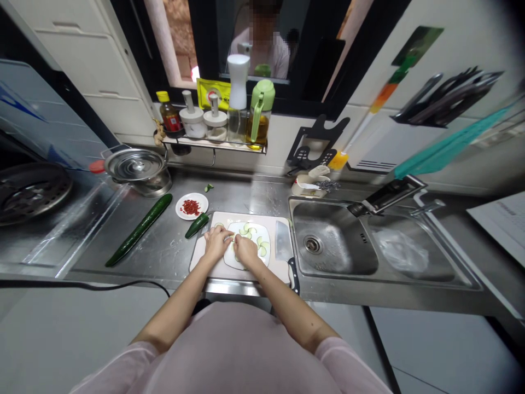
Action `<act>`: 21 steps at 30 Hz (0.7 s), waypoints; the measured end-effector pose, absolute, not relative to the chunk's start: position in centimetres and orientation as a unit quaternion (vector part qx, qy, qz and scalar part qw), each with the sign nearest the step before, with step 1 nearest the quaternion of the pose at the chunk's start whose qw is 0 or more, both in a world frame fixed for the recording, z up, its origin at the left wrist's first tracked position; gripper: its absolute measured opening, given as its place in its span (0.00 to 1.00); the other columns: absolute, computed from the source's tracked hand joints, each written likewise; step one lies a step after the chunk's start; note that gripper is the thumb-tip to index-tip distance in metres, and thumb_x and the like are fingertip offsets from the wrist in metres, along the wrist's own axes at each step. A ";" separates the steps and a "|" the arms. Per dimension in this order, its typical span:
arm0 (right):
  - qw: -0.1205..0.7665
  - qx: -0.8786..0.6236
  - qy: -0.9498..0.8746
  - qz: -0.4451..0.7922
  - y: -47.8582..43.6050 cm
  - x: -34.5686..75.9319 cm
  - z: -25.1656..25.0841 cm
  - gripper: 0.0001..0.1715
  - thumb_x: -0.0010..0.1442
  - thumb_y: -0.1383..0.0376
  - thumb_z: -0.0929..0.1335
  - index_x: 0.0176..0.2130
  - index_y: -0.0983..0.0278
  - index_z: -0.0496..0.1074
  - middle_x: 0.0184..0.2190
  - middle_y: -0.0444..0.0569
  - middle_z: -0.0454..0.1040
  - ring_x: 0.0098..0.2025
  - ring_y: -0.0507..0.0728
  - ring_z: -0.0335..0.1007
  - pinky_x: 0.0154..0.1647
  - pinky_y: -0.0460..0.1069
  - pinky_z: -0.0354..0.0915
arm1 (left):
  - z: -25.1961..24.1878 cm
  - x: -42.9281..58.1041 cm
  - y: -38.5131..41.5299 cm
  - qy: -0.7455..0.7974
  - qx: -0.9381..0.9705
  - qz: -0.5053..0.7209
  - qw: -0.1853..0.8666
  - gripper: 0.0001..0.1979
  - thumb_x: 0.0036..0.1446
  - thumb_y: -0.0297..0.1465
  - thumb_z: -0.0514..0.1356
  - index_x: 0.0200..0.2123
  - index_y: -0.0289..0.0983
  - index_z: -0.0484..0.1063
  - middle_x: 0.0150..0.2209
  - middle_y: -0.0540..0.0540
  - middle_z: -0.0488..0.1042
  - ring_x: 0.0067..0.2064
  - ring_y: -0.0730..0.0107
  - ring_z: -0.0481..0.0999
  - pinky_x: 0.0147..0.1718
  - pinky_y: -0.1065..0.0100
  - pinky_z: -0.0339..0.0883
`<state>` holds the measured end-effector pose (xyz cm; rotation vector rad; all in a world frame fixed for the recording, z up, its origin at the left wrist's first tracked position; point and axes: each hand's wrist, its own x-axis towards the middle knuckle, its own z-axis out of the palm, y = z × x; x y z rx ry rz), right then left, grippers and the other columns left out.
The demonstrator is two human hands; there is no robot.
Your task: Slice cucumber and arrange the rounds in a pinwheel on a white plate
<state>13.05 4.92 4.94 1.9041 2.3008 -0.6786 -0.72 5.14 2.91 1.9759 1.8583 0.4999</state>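
My left hand (217, 242) and my right hand (245, 250) meet at the fingertips over the left half of a white square plate (230, 263). Both are closed in a pinch around a pale cucumber slice, mostly hidden by the fingers. Thin half-moon cucumber slices (262, 246) with green edges lie in curved groups on the plate's top and right side. Beneath the plate is a light cutting board (217, 272). A wide-bladed kitchen knife (283, 241) with a black handle rests along the board's right side. A cut cucumber piece (197, 225) sits by the board's upper left.
A small plate of chopped red bits (191, 207) stands behind the cucumber piece. A whole long cucumber (139, 230) lies on the left, near a lidded steel pot (141, 169). The double sink (334, 235) borders the board's right. Seasoning jars (192, 121) and bottles line the wall rack.
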 end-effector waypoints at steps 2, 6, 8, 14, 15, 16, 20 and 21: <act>0.038 0.620 0.752 -0.221 4.9 13.1 4.9 0.15 0.65 0.63 0.58 0.50 0.62 0.66 0.41 0.52 0.76 0.42 0.57 0.72 0.36 0.48 0.59 | 2.9 -0.7 5.1 0.660 0.704 0.177 0.194 0.12 0.58 0.37 0.58 0.42 0.46 0.78 0.44 0.44 0.68 0.48 0.57 0.64 0.47 0.56 0.52; 0.031 0.617 0.756 -0.217 4.9 13.1 4.7 0.16 0.66 0.64 0.58 0.51 0.62 0.65 0.40 0.52 0.76 0.42 0.58 0.72 0.37 0.48 0.59 | 2.8 -0.7 5.1 0.658 0.705 0.179 0.193 0.11 0.58 0.36 0.58 0.43 0.47 0.78 0.44 0.44 0.68 0.49 0.57 0.63 0.47 0.56 0.53; 0.033 0.616 0.757 -0.216 4.9 13.2 4.7 0.16 0.65 0.64 0.58 0.51 0.62 0.65 0.41 0.52 0.76 0.42 0.58 0.72 0.37 0.48 0.59 | 2.7 -0.7 5.1 0.659 0.705 0.179 0.191 0.11 0.58 0.36 0.58 0.42 0.47 0.78 0.44 0.44 0.68 0.49 0.57 0.63 0.48 0.56 0.52; 0.043 0.617 0.756 -0.215 5.0 13.0 4.8 0.18 0.65 0.64 0.58 0.54 0.62 0.64 0.41 0.53 0.76 0.42 0.58 0.72 0.38 0.48 0.60 | 2.6 -0.7 5.2 0.659 0.706 0.176 0.191 0.11 0.58 0.35 0.58 0.42 0.47 0.78 0.45 0.44 0.68 0.50 0.56 0.62 0.49 0.56 0.53; 0.043 0.617 0.756 -0.215 5.0 13.0 4.8 0.18 0.66 0.64 0.58 0.54 0.62 0.64 0.41 0.53 0.76 0.42 0.58 0.72 0.38 0.48 0.60 | 2.6 -0.7 5.2 0.659 0.706 0.175 0.191 0.11 0.58 0.35 0.58 0.42 0.47 0.78 0.45 0.44 0.68 0.51 0.56 0.62 0.49 0.56 0.53; 0.043 0.618 0.756 -0.214 5.0 13.0 4.8 0.18 0.66 0.64 0.58 0.54 0.62 0.63 0.41 0.53 0.76 0.42 0.58 0.72 0.38 0.49 0.60 | 2.6 -0.7 5.2 0.659 0.706 0.174 0.191 0.11 0.58 0.35 0.58 0.42 0.47 0.78 0.45 0.44 0.68 0.51 0.56 0.61 0.49 0.56 0.53; 0.044 0.613 0.761 -0.209 4.9 13.0 4.9 0.19 0.66 0.64 0.58 0.54 0.61 0.63 0.41 0.53 0.76 0.42 0.59 0.73 0.37 0.49 0.61 | 2.6 -0.7 5.2 0.661 0.705 0.174 0.188 0.11 0.57 0.35 0.58 0.42 0.48 0.78 0.45 0.44 0.68 0.51 0.56 0.62 0.49 0.55 0.53; 0.044 0.612 0.762 -0.209 4.9 12.9 5.0 0.19 0.66 0.64 0.58 0.54 0.61 0.63 0.41 0.53 0.76 0.43 0.59 0.73 0.37 0.49 0.61 | 2.6 -0.7 5.2 0.662 0.705 0.174 0.188 0.11 0.57 0.35 0.58 0.42 0.48 0.78 0.45 0.44 0.68 0.51 0.56 0.62 0.49 0.55 0.53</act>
